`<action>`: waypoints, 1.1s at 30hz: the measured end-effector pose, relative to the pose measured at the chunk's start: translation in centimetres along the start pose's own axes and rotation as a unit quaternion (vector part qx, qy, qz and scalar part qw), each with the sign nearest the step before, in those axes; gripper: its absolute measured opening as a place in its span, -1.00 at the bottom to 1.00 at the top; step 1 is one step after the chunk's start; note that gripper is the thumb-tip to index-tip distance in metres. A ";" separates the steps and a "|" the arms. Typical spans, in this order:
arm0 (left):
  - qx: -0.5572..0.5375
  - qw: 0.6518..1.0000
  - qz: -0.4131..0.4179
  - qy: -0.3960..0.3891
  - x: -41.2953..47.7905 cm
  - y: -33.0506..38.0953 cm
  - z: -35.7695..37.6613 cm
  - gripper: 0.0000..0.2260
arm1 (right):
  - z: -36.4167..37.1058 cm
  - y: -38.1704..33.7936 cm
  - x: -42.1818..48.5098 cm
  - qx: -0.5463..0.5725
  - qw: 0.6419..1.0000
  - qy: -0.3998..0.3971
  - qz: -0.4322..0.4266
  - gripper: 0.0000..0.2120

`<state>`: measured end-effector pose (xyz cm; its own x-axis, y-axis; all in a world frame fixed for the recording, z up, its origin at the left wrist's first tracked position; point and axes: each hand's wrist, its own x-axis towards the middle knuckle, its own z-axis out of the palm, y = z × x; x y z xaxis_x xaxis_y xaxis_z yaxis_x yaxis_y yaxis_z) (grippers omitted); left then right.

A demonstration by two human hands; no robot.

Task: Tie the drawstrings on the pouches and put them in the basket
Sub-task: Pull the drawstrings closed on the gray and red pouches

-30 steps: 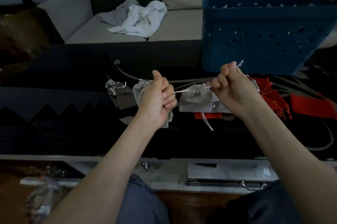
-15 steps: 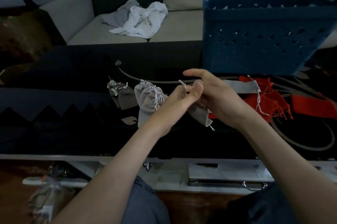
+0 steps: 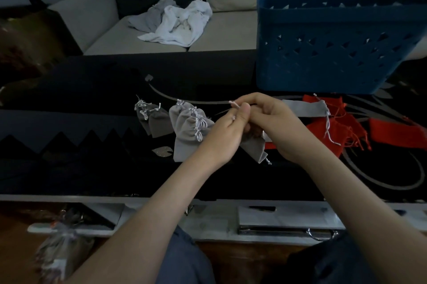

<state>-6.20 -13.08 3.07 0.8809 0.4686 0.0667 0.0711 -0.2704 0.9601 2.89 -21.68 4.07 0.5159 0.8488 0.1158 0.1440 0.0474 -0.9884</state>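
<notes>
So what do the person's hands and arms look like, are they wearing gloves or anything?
No gloves: the left hand and right hand are bare. The left arm and right arm are bare too, with no sleeve in the picture. I see no ring, watch or bracelet, though the light is dim.

Beyond your table (image 3: 69,89), a sofa (image 3: 147,38) carries crumpled cloths (image 3: 178,22). Left of the table sits a dark cushion (image 3: 27,38). Under the table, a shelf (image 3: 215,221) holds a flat grey case (image 3: 284,219), and a wrapped bundle (image 3: 60,246) lies below its left end.
</notes>
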 end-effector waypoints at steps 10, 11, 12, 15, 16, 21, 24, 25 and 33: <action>-0.096 0.994 0.023 0.043 0.5 -0.2 -0.3 -0.69 | -0.2 0.0 0.2 0.050 0.998 0.032 -0.038 -0.87; -0.106 0.992 0.026 0.055 0.5 -0.2 -0.4 -0.72 | -0.2 -0.2 0.1 0.073 0.996 0.027 -0.042 -0.88; -0.117 0.991 0.029 0.062 0.5 -0.1 -0.5 -0.74 | -0.3 -0.3 0.0 0.093 0.994 0.019 -0.046 -0.90; -0.161 0.984 0.036 0.064 0.5 -0.1 -0.9 -0.73 | -0.6 -0.6 -0.1 0.087 0.995 -0.007 -0.051 -0.91; -0.181 0.981 0.033 0.066 0.5 0.0 -1.0 -0.73 | -0.8 -0.6 -0.1 0.071 0.996 -0.014 -0.043 -0.84; -0.176 0.979 0.019 0.102 0.4 0.4 -1.9 -0.76 | -1.6 -0.4 0.0 -0.001 1.000 -0.029 -0.008 -0.68; -0.100 0.990 0.035 0.095 0.2 0.2 -2.2 -0.82 | -1.9 -0.4 0.1 -0.005 1.000 -0.008 -0.009 -0.71; -0.075 0.992 0.044 0.096 0.2 0.1 -2.2 -0.84 | -1.9 -0.5 0.1 -0.003 1.000 -0.002 -0.010 -0.72; 0.320 0.896 0.193 0.238 0.9 -1.4 -2.0 -0.87 | -1.6 -0.8 -0.2 0.002 1.000 0.003 -0.014 -0.76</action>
<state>-6.48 -10.59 2.29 0.6093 0.5008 0.6147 0.1926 -0.8455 0.4980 4.00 -22.69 5.03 0.5165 0.8439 0.1449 0.1549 0.0743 -0.9851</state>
